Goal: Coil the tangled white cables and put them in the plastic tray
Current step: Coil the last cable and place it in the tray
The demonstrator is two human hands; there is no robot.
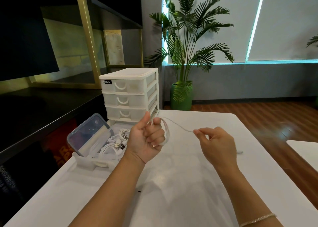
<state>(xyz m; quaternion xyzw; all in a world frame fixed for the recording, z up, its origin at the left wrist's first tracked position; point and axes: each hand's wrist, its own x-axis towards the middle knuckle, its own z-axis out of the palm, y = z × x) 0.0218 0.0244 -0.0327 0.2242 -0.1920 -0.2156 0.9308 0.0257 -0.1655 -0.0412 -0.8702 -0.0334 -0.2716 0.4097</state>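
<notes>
Left hand [148,137]: fingers curled round loops of a white cable [179,127], keeping the coil together.
Right hand [217,143]: pinches the cable's loose run, feeding the next loop.
Tray [86,161]: near left on the table [172,192], holding more cables [114,145].

Looking forward and down from head height, close over a white table [180,183] filling the lower frame; taking in both forearms from the bottom edge, a drawer unit [130,94] at centre, a plant [191,37] upper right.
</notes>
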